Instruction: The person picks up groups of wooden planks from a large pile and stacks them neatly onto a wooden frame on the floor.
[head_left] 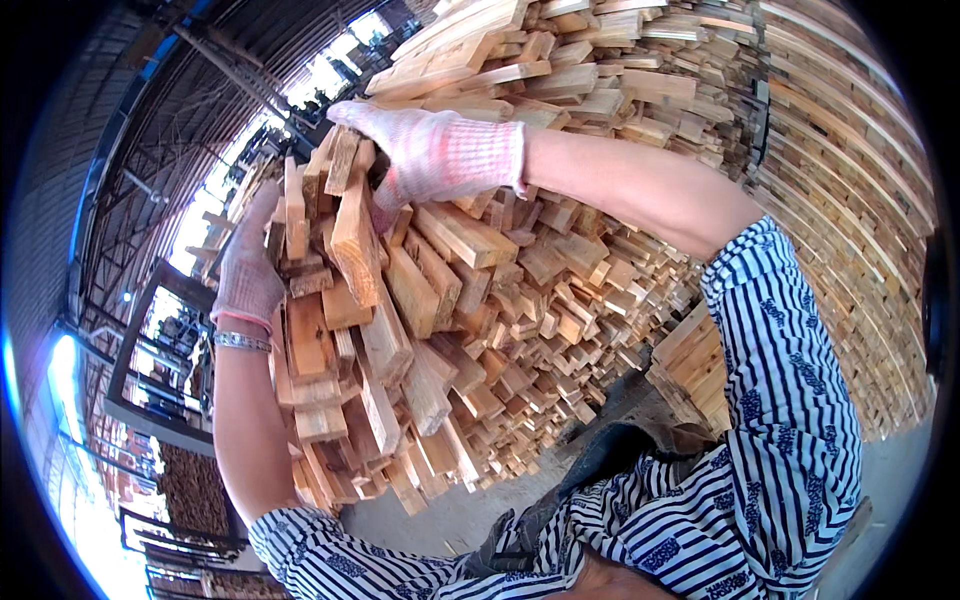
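Observation:
Both my hands wear pale pinkish knit gloves and are at the upper left of a big pile of rough wooden strips [470, 240]. My right hand [430, 152] reaches across from the right, its fingers curled over the top of a bundle of wooden strips [354, 235]. Against the bundle's left side presses my left hand [250, 272], partly hidden behind the strip ends. The bundle sits between the two gloves, its cut ends facing me. Whether it is lifted off the pile I cannot tell.
Tall rows of stacked wooden strips [850, 200] stand along the right. A wooden panel [697, 362] leans low beside the pile, near my right sleeve. On the left is a dark metal frame [150, 340]. Grey concrete floor [470, 517] shows below the pile.

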